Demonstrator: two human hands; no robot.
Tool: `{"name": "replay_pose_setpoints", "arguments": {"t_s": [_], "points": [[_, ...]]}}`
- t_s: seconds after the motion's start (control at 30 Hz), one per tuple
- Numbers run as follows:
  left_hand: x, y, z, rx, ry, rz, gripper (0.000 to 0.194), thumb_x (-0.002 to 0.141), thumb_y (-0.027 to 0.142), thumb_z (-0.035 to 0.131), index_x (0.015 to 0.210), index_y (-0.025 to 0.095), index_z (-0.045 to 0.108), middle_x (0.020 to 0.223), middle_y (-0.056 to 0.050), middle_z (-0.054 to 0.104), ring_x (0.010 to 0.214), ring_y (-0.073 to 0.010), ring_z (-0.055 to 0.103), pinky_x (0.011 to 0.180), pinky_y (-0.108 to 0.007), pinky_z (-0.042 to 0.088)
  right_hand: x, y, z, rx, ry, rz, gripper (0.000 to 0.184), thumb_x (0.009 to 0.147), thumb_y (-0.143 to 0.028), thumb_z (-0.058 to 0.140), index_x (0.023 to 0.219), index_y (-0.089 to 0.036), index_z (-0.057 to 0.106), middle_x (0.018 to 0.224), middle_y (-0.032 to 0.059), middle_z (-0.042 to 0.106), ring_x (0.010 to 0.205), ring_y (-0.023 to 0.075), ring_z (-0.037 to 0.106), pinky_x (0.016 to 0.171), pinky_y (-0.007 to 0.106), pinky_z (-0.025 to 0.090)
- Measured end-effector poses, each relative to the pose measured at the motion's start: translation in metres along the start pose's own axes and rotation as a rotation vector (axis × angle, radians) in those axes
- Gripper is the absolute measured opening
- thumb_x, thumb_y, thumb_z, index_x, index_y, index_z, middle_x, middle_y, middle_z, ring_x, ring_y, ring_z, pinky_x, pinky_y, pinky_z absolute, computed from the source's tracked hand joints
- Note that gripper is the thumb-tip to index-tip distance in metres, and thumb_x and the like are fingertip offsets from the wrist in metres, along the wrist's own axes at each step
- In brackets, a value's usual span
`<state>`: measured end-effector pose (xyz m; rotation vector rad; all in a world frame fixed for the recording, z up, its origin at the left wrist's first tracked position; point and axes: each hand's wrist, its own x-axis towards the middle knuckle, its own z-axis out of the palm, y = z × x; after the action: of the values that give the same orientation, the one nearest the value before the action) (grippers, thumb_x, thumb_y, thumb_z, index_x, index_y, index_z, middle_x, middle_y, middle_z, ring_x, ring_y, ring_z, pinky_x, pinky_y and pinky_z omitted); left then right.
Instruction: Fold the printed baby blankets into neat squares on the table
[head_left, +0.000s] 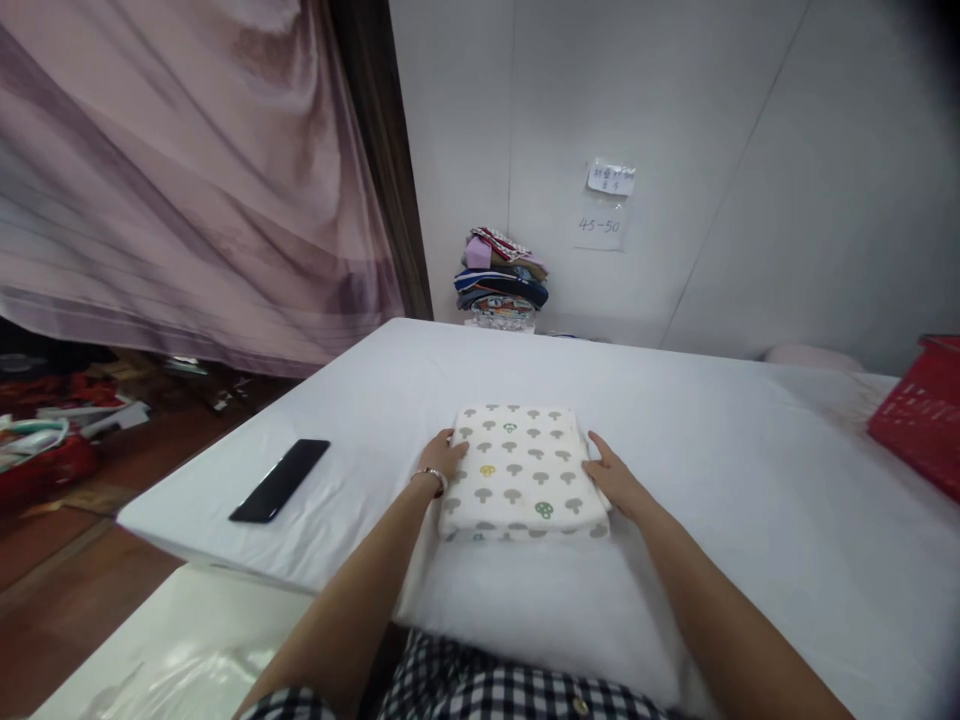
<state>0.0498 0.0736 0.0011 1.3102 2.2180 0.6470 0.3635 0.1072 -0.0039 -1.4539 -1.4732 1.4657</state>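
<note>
A folded white cloth (517, 475) printed with grey, green and yellow mushrooms lies in front of me near the table's front edge. My left hand (444, 456) grips its left side, thumb on top. On the opposite side, my right hand (616, 480) holds the right edge, and its lower fingers are partly hidden by the cloth. Beneath the cloth and towards my body spreads a plain white fabric sheet (540, 600).
A black flat slab (281, 480) rests at the left of the white-covered table (675, 430). Stacked folded clothes (501, 275) stand against the back wall. A red plastic basket (922, 415) sits at the right edge. Pink curtains (225, 180) hang at the left.
</note>
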Motion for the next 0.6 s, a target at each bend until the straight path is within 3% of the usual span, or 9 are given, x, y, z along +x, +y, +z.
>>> {"name": "replay_pose_setpoints", "arguments": {"t_s": [0.17, 0.37, 0.5, 0.6], "points": [[-0.005, 0.003, 0.001, 0.04, 0.011, 0.011, 0.05, 0.082, 0.036, 0.049, 0.126, 0.014, 0.044, 0.127, -0.014, 0.052, 0.118, -0.024, 0.047, 0.097, -0.032, 0.036, 0.003, -0.003, -0.001, -0.04, -0.019, 0.033, 0.076, 0.078, -0.022, 0.048, 0.145, -0.022, 0.012, 0.09, 0.0052, 0.066, 0.071, 0.017, 0.063, 0.068, 0.029, 0.048], [-0.031, 0.02, 0.004, 0.102, 0.007, 0.118, 0.063, 0.082, 0.049, 0.045, 0.135, 0.016, 0.033, 0.144, -0.013, 0.03, 0.129, -0.0239, 0.033, 0.105, -0.032, 0.028, 0.001, -0.019, -0.003, -0.044, -0.01, 0.161, 0.079, 0.076, -0.034, 0.054, 0.144, -0.023, 0.015, 0.129, 0.0129, 0.05, 0.088, 0.0211, 0.062, 0.068, 0.03, 0.049], [-0.042, 0.025, 0.01, 0.218, -0.025, 0.156, 0.068, 0.082, 0.049, 0.046, 0.138, 0.015, 0.029, 0.149, -0.014, 0.015, 0.135, -0.0269, 0.019, 0.106, -0.037, 0.025, 0.01, -0.024, 0.001, -0.197, 0.095, 0.141, 0.083, 0.071, -0.056, 0.056, 0.139, -0.016, 0.032, 0.128, 0.0187, 0.05, 0.094, 0.0261, 0.06, 0.068, 0.033, 0.048], [-0.042, 0.022, 0.015, 0.277, -0.012, 0.248, 0.064, 0.084, 0.05, 0.041, 0.137, 0.015, 0.031, 0.15, -0.013, 0.011, 0.137, -0.0276, 0.009, 0.105, -0.042, 0.026, 0.018, -0.022, 0.007, -0.296, 0.165, 0.116, 0.07, 0.072, -0.059, 0.054, 0.123, -0.012, 0.051, 0.12, 0.0199, 0.055, 0.098, 0.0275, 0.058, 0.074, 0.033, 0.045]]}}
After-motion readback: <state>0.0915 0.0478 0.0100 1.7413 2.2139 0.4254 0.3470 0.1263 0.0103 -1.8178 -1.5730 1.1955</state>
